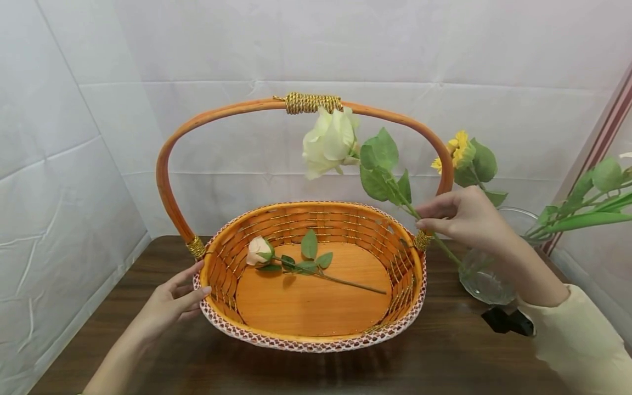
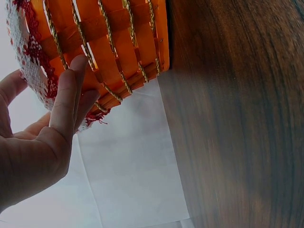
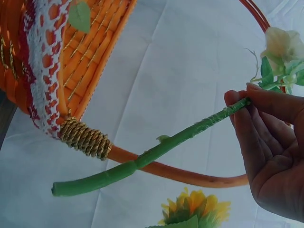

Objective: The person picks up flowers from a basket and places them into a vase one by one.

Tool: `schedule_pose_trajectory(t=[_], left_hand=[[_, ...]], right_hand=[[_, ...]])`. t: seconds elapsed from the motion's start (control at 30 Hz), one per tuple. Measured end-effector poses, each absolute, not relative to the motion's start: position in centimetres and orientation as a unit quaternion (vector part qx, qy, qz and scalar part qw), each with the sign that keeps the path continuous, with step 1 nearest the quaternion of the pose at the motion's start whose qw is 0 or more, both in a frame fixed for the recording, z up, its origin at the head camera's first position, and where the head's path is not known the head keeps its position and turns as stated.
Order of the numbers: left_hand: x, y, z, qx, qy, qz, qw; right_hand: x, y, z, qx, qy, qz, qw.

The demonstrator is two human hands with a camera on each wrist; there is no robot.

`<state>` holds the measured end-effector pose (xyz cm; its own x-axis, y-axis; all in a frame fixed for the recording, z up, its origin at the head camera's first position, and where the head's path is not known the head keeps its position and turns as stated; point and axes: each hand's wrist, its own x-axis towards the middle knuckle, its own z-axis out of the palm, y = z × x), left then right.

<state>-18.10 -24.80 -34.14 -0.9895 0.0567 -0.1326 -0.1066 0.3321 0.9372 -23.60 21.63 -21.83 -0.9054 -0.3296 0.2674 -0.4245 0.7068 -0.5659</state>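
Note:
An orange woven basket (image 1: 316,321) with a tall arched handle and lace-trimmed rim stands on a dark wooden table. My left hand (image 1: 170,296) holds its left rim, thumb over the lace edge; in the left wrist view, the fingers (image 2: 66,102) lie along the outer weave. Between thumb and fingertips, my right hand (image 1: 461,216) pinches the green stem of a white rose (image 1: 329,144), above the basket's right rim. The bloom leans left, in front of the handle. In the right wrist view, the lower stem (image 3: 175,140) sticks out past the hand. A pale peach rose (image 1: 259,251) lies inside the basket.
A clear glass vase (image 1: 489,285) stands right of the basket, partly behind my right forearm. A yellow sunflower (image 1: 459,149) and other green stems (image 1: 592,211) rise around it. A small black object (image 1: 507,321) shows by the right sleeve. White cloth (image 1: 276,49) hangs behind.

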Motion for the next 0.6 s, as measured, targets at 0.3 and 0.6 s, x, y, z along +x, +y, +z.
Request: schedule_pose_trajectory(t=[0.3, 0.6], left_hand=[[-18.0, -24.7, -34.1, -0.01, 0.815, 0.575, 0.068], [-18.0, -24.8, -34.2, -0.008, 0.818, 0.571, 0.068]], right_hand=[[-23.0, 23.8, -22.5, 0.176, -0.924, 0.339, 0.033], [-22.8, 26.1, -23.6, 0.181, -0.928, 0.316, 0.072]])
